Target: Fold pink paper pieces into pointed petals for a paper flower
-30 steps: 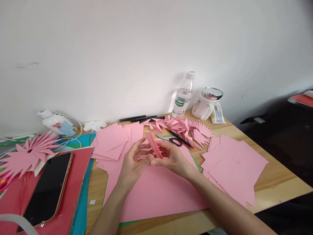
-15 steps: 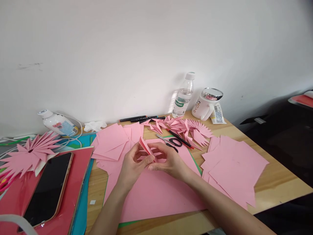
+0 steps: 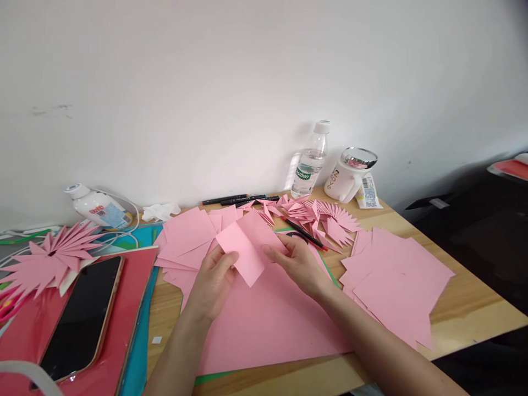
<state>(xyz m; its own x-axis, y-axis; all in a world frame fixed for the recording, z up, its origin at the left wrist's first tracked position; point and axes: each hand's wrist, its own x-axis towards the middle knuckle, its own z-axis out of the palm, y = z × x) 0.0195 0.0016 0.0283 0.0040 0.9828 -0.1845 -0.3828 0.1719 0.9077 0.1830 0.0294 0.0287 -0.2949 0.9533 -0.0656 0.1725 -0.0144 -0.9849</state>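
A square of pink paper [image 3: 252, 245], creased down the middle and partly unfolded, is held up between both hands. My left hand [image 3: 218, 278] pinches its left part, thumb in front. On its right part, my right hand [image 3: 299, 261] is closed with thumb and fingers. Beneath them lies a large pink sheet [image 3: 272, 324] with green showing at its edges. The scissors [image 3: 297, 236] are mostly hidden behind the paper and my right hand. Behind the hands lie folded pink paper pieces [image 3: 342, 223] and a black and red pen [image 3: 305, 234].
Pink paper squares lie in piles at left [image 3: 187, 236] and right [image 3: 400, 280]. A water bottle [image 3: 310, 165] and a white mug [image 3: 344, 179] stand by the wall. A phone [image 3: 82, 319] rests on a red folder [image 3: 136, 275], beside a pink paper pinwheel shape [image 3: 53, 256].
The folded pink paper has been opened out, with its crease showing. My hands have moved apart, each keeping hold of one side. The scissors are now more covered.
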